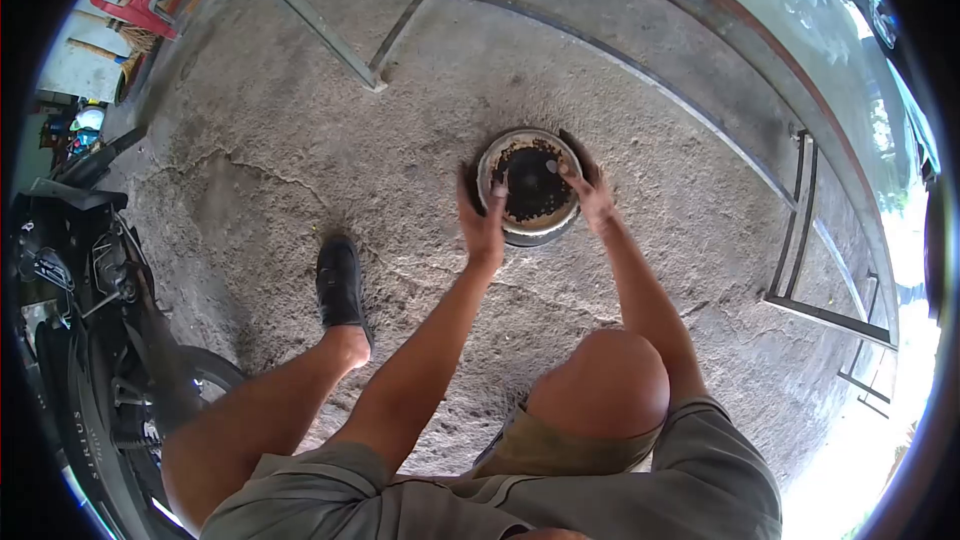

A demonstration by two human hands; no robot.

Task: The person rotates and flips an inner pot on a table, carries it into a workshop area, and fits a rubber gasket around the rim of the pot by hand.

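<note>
A round metal pan (530, 230) with a dark, blotched inside rests low over the rough concrete floor, with a dark rim showing beneath its lower edge. On its left side is my left hand (482, 220), the thumb over the rim and the fingers down the outside. My right hand (590, 190) grips the right side the same way, its thumb reaching over the inner edge. What lies under the pan is mostly hidden.
A parked motorcycle (110, 340) stands at the left. Metal frame legs (310, 30) and a long table edge (740, 10) curve across the top and right. A red plastic chair (140, 0) is at the upper left. My shoe (340, 280) is on the floor.
</note>
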